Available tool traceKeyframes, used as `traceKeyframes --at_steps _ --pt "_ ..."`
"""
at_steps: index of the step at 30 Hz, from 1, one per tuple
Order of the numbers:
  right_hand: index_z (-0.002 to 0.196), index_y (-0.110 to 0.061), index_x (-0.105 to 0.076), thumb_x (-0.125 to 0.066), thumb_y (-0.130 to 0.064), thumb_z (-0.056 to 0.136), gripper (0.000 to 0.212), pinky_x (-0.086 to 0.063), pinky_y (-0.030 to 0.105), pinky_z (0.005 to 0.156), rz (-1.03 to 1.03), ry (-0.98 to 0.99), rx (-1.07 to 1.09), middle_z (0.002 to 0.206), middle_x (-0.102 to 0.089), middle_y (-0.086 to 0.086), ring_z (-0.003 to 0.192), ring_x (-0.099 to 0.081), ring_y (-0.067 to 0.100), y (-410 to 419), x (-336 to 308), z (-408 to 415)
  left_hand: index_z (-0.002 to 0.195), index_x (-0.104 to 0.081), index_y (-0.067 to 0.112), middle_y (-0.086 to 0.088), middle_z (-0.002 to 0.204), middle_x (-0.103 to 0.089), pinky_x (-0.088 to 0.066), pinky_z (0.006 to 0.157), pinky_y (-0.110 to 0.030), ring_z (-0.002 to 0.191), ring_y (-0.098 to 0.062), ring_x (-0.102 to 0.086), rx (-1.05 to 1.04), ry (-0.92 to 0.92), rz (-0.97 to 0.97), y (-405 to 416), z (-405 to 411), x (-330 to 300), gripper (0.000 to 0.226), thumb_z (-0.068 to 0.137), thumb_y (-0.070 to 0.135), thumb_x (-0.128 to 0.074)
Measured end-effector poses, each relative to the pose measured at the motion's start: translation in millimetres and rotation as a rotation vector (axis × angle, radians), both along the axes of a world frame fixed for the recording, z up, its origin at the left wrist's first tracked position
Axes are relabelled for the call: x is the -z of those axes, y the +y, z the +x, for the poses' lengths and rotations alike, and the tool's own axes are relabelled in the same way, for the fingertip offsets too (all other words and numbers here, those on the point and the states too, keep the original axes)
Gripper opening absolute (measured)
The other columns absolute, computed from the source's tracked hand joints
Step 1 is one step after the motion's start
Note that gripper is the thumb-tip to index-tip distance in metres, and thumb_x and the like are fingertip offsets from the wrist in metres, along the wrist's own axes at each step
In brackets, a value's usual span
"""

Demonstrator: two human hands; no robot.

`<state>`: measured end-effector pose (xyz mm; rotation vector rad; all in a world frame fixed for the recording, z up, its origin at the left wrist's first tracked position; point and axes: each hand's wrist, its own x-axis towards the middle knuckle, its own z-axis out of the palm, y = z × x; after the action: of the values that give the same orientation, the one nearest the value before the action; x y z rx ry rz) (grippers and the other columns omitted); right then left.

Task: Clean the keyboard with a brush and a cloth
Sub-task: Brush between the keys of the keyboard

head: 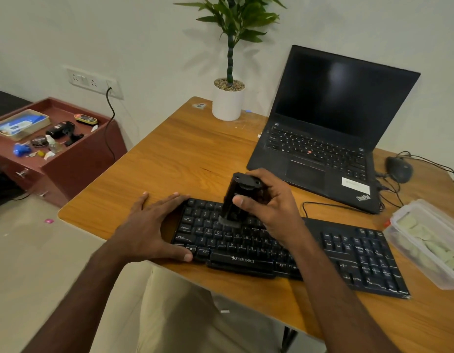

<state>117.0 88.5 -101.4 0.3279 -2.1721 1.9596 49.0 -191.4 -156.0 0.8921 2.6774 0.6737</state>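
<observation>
The brush (242,197) is gripped by the right hand (269,200), bristles on the keyboard (284,250) keys. The left hand (154,225) (flat, fingers spread) braces the 9 o'clock edge. Short strokes toward 6 o'clock are best kept along the rows.

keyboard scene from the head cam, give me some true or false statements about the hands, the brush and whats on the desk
1. The right hand grips a black brush with its bristles down on the Zebronics keyboard. True.
2. The left hand holds a cloth. False: it holds nothing and lies with straight fingers at the keyboard's left end.
3. The ThinkPad laptop is open with a dark screen. True.
4. The potted plant stands on the red cabinet. False: it stands on the wooden desk, left of the laptop.
5. The mouse lies left of the keyboard. False: it lies to the right of the laptop.
</observation>
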Motion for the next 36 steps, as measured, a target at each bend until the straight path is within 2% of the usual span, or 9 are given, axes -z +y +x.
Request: traceKeyframes --at_steps 5,10,15,19,24,27,30,33,36 --pt "0.101 -0.008 -0.066 -0.08 -0.008 0.084 0.022 -0.051 0.027 0.075 0.127 0.046 -0.032 0.091 -0.061 -0.006 0.085 -0.06 0.014 -39 12 -13 0.146 -0.009 0.056 0.01 0.162 -0.025 0.014 0.122 -0.042 0.141 0.012 -0.005 -0.004 0.01 0.037 1 3 -5 0.121 0.044 0.1 -0.057" --pt "0.104 -0.013 -0.066 -0.08 -0.017 0.084 0.024 -0.056 0.044 0.077 0.171 0.024 0.014 0.093 -0.064 -0.005 0.088 -0.063 0.023 -21 20 -15 0.152 -0.011 0.051 0.011 0.164 -0.021 0.012 0.123 -0.045 0.142 0.007 -0.009 -0.015 -0.005 0.017 2 3 -5 0.128 0.043 0.101 -0.055" --pt "0.1 -0.003 -0.063 -0.078 -0.007 0.086 0.02 -0.056 0.043 0.07 0.055 0.089 0.065 0.09 -0.06 0.005 0.083 -0.06 0.027 -22 13 -12 0.154 -0.012 0.047 0.011 0.164 -0.02 0.012 0.123 -0.045 0.143 0.005 -0.011 -0.011 0.002 0.02 1 2 -3 0.13 0.044 0.101 -0.054" --pt "0.1 -0.009 -0.064 -0.079 -0.009 0.085 0.021 -0.052 0.026 0.072 0.117 0.069 0.021 0.089 -0.06 -0.009 0.082 -0.059 0.011 -36 20 -9 0.154 -0.011 0.048 0.012 0.164 -0.02 0.013 0.123 -0.043 0.143 0.007 -0.009 -0.008 0.001 0.028 1 2 -2 0.129 0.044 0.101 -0.055" --pt "0.102 -0.016 -0.065 -0.08 -0.015 0.085 0.023 -0.056 0.047 0.079 0.178 0.0 0.015 0.094 -0.063 -0.002 0.088 -0.063 0.023 -8 19 -4 0.153 -0.007 0.051 0.012 0.164 -0.017 0.012 0.123 -0.046 0.145 0.003 -0.009 0.001 -0.019 0.009 0 1 -2 0.129 0.045 0.101 -0.056" --pt "0.104 -0.015 -0.065 -0.08 -0.017 0.083 0.025 -0.055 0.051 0.078 0.2 -0.046 0.033 0.095 -0.064 -0.002 0.089 -0.063 0.025 20 14 5 0.152 -0.004 0.052 0.013 0.164 -0.015 0.012 0.123 -0.046 0.144 0.003 -0.008 0.003 -0.019 0.002 0 0 -1 0.128 0.045 0.101 -0.055" --pt "0.105 -0.007 -0.065 -0.079 -0.013 0.081 0.028 -0.055 0.047 0.076 0.148 -0.058 0.034 0.093 -0.064 0.002 0.089 -0.064 0.027 35 6 13 0.153 -0.005 0.051 0.013 0.164 -0.016 0.011 0.123 -0.047 0.147 0.0 -0.009 0.003 -0.006 0.003 0 0 0 0.129 0.045 0.101 -0.055" --pt "0.103 -0.007 -0.063 -0.078 -0.008 0.08 0.027 -0.058 0.032 0.075 -0.057 -0.023 0.065 0.089 -0.066 -0.008 0.088 -0.067 0.016 28 2 13 0.154 -0.007 0.048 0.013 0.164 -0.016 0.011 0.123 -0.046 0.148 -0.002 -0.01 0.0 -0.003 0.009 0 0 0 0.13 0.045 0.101 -0.055" --pt "0.103 -0.015 -0.066 -0.08 -0.008 0.083 0.026 -0.06 0.038 0.079 -0.035 0.004 0.054 0.097 -0.066 0.002 0.095 -0.067 0.026 9 7 5 0.154 -0.009 0.049 0.012 0.164 -0.017 0.011 0.123 -0.046 0.146 0.001 -0.01 -0.002 -0.01 0.012 1 1 -3 0.13 0.044 0.101 -0.055"
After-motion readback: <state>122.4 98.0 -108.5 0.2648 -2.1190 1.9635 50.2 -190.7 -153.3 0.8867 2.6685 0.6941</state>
